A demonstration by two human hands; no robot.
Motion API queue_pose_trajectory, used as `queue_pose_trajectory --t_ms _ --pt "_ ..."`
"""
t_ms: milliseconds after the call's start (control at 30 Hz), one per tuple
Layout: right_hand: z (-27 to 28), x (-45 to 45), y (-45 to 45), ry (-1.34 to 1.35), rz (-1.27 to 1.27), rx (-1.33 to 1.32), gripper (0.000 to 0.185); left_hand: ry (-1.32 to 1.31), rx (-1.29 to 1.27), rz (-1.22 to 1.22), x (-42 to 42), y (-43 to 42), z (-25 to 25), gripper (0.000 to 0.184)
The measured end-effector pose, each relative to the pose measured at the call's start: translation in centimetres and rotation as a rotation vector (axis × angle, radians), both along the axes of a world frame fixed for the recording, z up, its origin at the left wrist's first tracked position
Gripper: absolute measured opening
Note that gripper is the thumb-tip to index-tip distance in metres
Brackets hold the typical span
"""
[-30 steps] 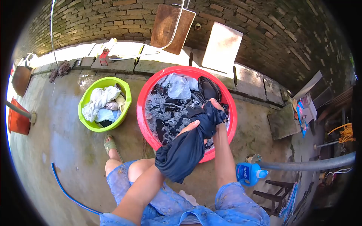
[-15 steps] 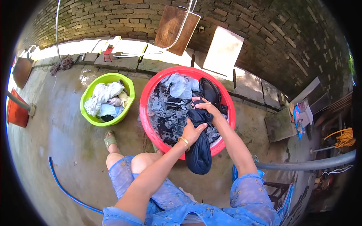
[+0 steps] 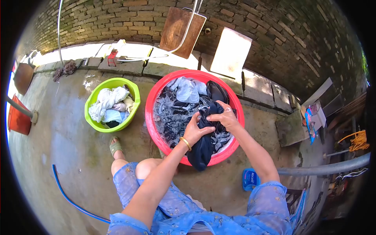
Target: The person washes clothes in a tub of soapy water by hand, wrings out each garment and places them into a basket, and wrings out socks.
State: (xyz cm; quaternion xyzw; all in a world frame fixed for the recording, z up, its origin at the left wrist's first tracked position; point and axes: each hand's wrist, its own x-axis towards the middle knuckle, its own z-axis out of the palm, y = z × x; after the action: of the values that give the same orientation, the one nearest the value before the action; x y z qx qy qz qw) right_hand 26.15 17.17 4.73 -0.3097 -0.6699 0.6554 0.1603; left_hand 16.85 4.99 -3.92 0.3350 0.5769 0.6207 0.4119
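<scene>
My left hand (image 3: 196,132) and my right hand (image 3: 226,117) both grip a dark, wet garment (image 3: 200,152). Bunched between my fingers, it hangs over the near rim of a round red tub (image 3: 150,127). Suds whiten my right hand. Dark clothes (image 3: 167,117) soak in foamy water inside the tub. A pale, translucent piece (image 3: 187,92) lies at the tub's far side, beside a black bundle (image 3: 217,93). What exact garment I hold is not clear from its crumpled shape.
Left of the tub stands a green basin (image 3: 89,117) with light-coloured laundry (image 3: 111,97). A blue detergent container (image 3: 250,179) is by my right knee, near a grey pipe (image 3: 325,168). A blue hose (image 3: 66,198) lies on the floor. Boards (image 3: 232,51) lean against the brick wall.
The garment has been drawn up and bunched tighter, and its hanging end is shorter. My right hand has closed from spread fingers onto the cloth. The blue container now shows more fully.
</scene>
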Motion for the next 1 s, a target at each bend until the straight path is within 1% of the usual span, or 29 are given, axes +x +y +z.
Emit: queue_pose_trajectory --t_ms 33,67,100,167,200,233,267,300,333,367,433,467,500,533,567,633,700,733,767,800,833,867,900,967,1000 --pt "0.4 0.3 0.1 0.072 -0.026 -0.004 0.042 -0.157 0.109 0.016 0.1 0.1 0.2 0.082" --pt "0.6 0.7 0.1 0.106 -0.108 0.01 0.036 -0.319 0.161 -0.011 -0.2 0.2 0.1 0.078" --pt "0.9 0.9 0.2 0.108 -0.106 0.012 0.036 -0.445 0.174 0.033 -0.7 0.4 0.3 0.069" --pt "1.1 1.2 0.4 0.407 -0.113 -0.02 0.035 -0.888 0.167 0.138 -1.2 0.9 -2.8 0.063" --pt "1.0 1.1 0.7 0.404 -0.106 0.003 0.04 -0.918 0.117 0.215 -0.8 0.8 -2.5 0.058" --pt "1.0 1.1 0.9 0.406 -0.107 0.0 0.04 -0.916 0.115 0.216 -1.1 0.8 -4.7 0.058" --pt "1.2 1.0 1.0 0.548 -0.078 -0.093 0.041 -0.432 -0.167 0.039 -1.8 0.9 -8.8 0.057" --pt "1.6 0.9 1.4 0.686 -0.044 -0.189 0.042 -0.188 -0.304 -0.04 -1.6 0.8 -9.4 0.058" --pt "2.3 0.7 1.7 0.761 -0.005 -0.199 0.043 0.059 -0.434 -0.125 -1.4 0.7 -9.9 0.058" --pt "2.3 0.6 2.4 0.766 -0.004 -0.199 0.043 -0.441 -0.351 -0.115 -0.4 0.2 -7.0 0.061" --pt "2.4 0.9 3.7 0.918 0.118 0.014 0.043 -0.937 -0.253 -0.104 0.4 -0.7 -3.9 0.064" --pt "2.6 1.1 4.1 0.977 0.192 -0.021 0.043 -0.987 -0.281 -0.227 0.6 -1.2 -3.3 0.069" --pt "2.8 1.3 4.3 0.975 0.195 -0.025 0.043 -1.039 -0.309 -0.348 0.7 -1.5 -2.9 0.075" --pt "2.8 1.5 4.4 1.03 0.238 0.022 0.043 -1.04 -0.307 -0.341 0.3 -1.7 -2.8 0.075" --pt "2.8 1.7 4.6 1.087 0.278 0.071 0.042 -1.205 -0.241 -0.578 -0.2 -1.9 -2.5 0.076" --pt "3.0 2.5 5.1 1.119 0.346 0.043 0.042 -1.364 -0.173 -0.821 -0.1 -1.9 -1.4 0.078" --pt "3.2 3.8 4.5 1.078 0.287 0.061 0.042 -1.164 -0.129 -0.264 1.1 -1.5 1.0 0.075" --pt "3.2 4.7 4.1 1.075 0.286 0.061 0.042 -1.238 -0.104 -0.223 0.8 -1.1 0.8 0.07" --pt "3.2 5.8 3.6 0.925 0.172 0.149 0.042 -1.231 -0.041 -0.136 0.6 -0.6 0.3 0.065" --pt "3.2 6.8 3.2 0.773 0.061 0.236 0.041 -1.188 -0.055 -0.012 0.2 -0.3 0.4 0.061" --pt "2.5 8.0 2.8 0.598 -0.065 0.241 0.04 -1.143 -0.07 0.112 -0.2 -0.1 0.4 0.056" --pt "1.2 8.8 2.2 0.525 -0.166 0.184 0.039 -1.133 -0.055 0.227 -0.6 0.2 -0.2 0.049" --pt "-0.5 9.5 1.7 0.449 -0.267 0.126 0.038 -1.137 -0.056 0.227 -0.7 0.4 -0.6 0.049" --pt "-3.8 10.8 0.7 0.241 -0.435 -0.147 0.038 -0.746 -0.052 0.501 -0.8 0.7 -1.1 0.025" --pt "-6.8 11.3 0.9 0.195 -0.494 -0.171 0.038 -0.688 -0.032 0.409 -0.9 0.3 0.1 0.022"
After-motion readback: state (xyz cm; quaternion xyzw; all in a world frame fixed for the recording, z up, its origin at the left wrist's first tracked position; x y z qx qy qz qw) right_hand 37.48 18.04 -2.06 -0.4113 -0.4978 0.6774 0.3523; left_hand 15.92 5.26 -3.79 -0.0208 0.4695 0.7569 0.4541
